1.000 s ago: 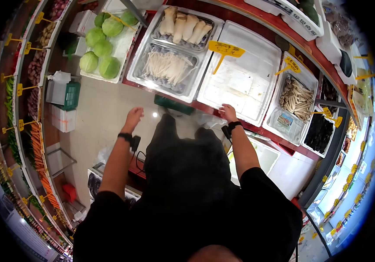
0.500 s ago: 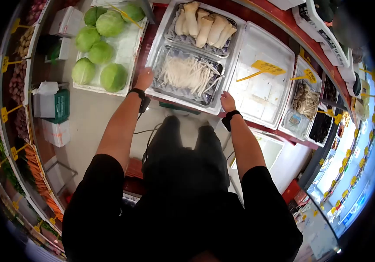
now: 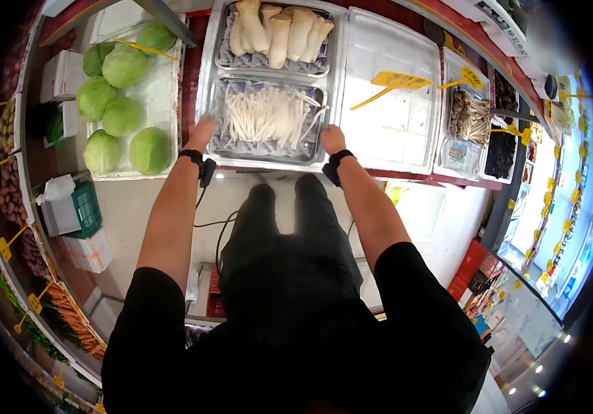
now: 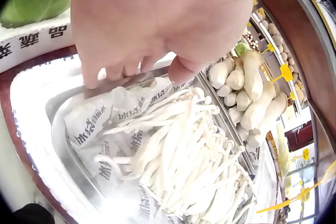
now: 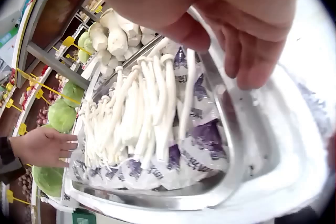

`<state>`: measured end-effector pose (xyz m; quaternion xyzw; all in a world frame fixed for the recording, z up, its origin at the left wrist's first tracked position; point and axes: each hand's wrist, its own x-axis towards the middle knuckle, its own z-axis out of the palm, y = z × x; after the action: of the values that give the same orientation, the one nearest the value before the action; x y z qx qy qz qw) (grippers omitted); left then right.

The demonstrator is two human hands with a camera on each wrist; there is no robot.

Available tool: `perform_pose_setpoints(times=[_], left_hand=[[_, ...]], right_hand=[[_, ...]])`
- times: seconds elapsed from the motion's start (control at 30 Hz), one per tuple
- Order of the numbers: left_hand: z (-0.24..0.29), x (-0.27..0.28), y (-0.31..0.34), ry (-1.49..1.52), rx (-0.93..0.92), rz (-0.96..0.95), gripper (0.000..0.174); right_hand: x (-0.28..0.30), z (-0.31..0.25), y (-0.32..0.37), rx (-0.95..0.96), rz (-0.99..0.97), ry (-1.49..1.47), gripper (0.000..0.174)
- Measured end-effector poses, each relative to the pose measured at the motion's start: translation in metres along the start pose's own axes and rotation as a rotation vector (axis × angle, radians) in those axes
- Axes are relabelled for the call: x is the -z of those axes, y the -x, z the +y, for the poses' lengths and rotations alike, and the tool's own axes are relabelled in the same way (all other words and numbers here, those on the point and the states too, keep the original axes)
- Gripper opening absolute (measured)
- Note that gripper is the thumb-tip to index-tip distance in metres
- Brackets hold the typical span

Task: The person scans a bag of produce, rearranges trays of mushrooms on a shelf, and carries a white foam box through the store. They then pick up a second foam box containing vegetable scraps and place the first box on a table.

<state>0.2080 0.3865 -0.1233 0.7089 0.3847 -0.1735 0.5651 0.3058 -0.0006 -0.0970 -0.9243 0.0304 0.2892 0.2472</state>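
A metal tray [image 3: 212,146] of thin white mushrooms [image 3: 269,117] sits in a white foam box [image 3: 341,52]. My left hand [image 3: 202,132] is at the tray's left side; the right wrist view shows this hand [image 5: 44,148] with fingers extended toward the tray. My right hand [image 3: 332,139] is at the opposite side. In the right wrist view, that hand [image 5: 210,14] hangs over the tray's rim, thumb on the mushroom side and loosely bent fingers outside. In the left wrist view, my left hand [image 4: 163,19] partly covers the rim. Contact with the rim cannot be told for either hand.
Thick mushrooms [image 3: 279,38] fill a tray behind. Green cabbages [image 3: 124,65] lie in a foam box at left. To the right are a white foam box [image 3: 386,117] with a yellow sign [image 3: 401,81] and a box of brownish mushrooms [image 3: 469,117]. A grey post [image 3: 166,21] stands at upper left.
Both hands have moved from in front of the counter up to the sides of the thin-mushroom tray. The head view has shifted, centring on that tray. The tray shows no clear movement in its box.
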Motion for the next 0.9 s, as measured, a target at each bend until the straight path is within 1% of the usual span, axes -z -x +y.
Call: perform_pose_setpoints(times=[0.03,0.07,0.17,0.2,0.23,0.27,0.3,0.33,0.43,0.47,0.5,0.57,0.6,0.63,0.67,0.7,0.73,0.77,0.83,0.87,0.9], left_hand=[[0.007,-0.002,0.002,-0.012,0.022,0.03,0.047],[0.014,-0.003,0.005,-0.023,0.044,0.06,0.044],[0.034,-0.005,0.015,0.003,0.046,0.007,0.039],[0.04,-0.007,0.019,-0.004,0.053,0.037,0.034],[0.027,-0.005,0.008,0.025,0.076,0.028,0.03],[0.002,-0.002,-0.015,0.055,0.096,0.019,0.026],[0.003,-0.002,-0.019,0.085,0.116,0.01,0.023],[0.002,-0.001,-0.014,0.12,0.045,0.047,0.019],[-0.003,0.008,-0.023,0.268,0.182,-0.013,0.022],[-0.005,0.007,-0.026,0.324,0.197,0.0,0.018],[0.006,0.007,-0.014,0.38,0.212,0.012,0.017],[0.036,0.004,0.017,0.493,0.237,0.034,0.026],[0.054,-0.002,0.035,0.487,0.268,0.116,0.027],[0.038,0.002,0.031,0.482,0.257,0.076,0.021],[0.011,0.008,0.02,0.476,0.244,0.037,0.026],[-0.004,0.013,0.015,0.47,0.232,-0.005,0.038],[0.027,0.005,0.046,0.513,0.225,0.057,0.026],[0.062,-0.004,0.079,0.555,0.215,0.119,0.027],[0.056,-0.007,0.097,0.531,0.269,0.137,0.024],[0.039,-0.01,0.099,0.562,0.254,0.098,0.024],[0.022,-0.013,0.1,0.592,0.238,0.059,0.025]], right_hand=[[0.012,-0.02,0.005,-0.05,-0.044,0.02,0.033],[0.025,-0.04,0.012,-0.051,-0.099,0.106,0.036],[-0.001,-0.016,-0.011,-0.085,0.029,-0.152,0.037],[-0.003,-0.015,-0.013,-0.083,0.041,-0.139,0.037],[-0.01,-0.006,-0.018,-0.067,0.033,-0.159,0.034],[-0.02,0.006,-0.027,-0.049,0.027,-0.179,0.031],[-0.018,0.004,-0.028,-0.031,0.022,-0.198,0.029],[-0.014,0.005,-0.028,0.008,0.004,-0.216,0.027],[-0.002,0.002,-0.022,-0.011,0.003,-0.204,0.024],[0.003,-0.001,-0.019,-0.013,0.043,-0.241,0.023],[0.009,-0.006,-0.014,-0.016,0.084,-0.277,0.021],[0.015,-0.009,-0.012,0.005,0.135,-0.298,0.02],[0.016,-0.009,-0.011,0.029,0.141,-0.283,0.019],[0.017,-0.008,-0.012,0.056,0.148,-0.268,0.018],[0.017,-0.008,-0.01,0.046,0.154,-0.329,0.018],[0.017,-0.007,-0.006,0.035,0.16,-0.39,0.018],[0.018,-0.005,-0.002,0.023,0.166,-0.45,0.018],[0.02,-0.001,0.003,0.045,0.185,-0.445,0.019],[0.029,0.006,0.017,0.084,0.224,-0.431,0.021],[0.037,0.01,0.025,0.054,0.198,-0.407,0.025],[0.042,0.018,0.03,0.057,0.191,-0.494,0.025]])
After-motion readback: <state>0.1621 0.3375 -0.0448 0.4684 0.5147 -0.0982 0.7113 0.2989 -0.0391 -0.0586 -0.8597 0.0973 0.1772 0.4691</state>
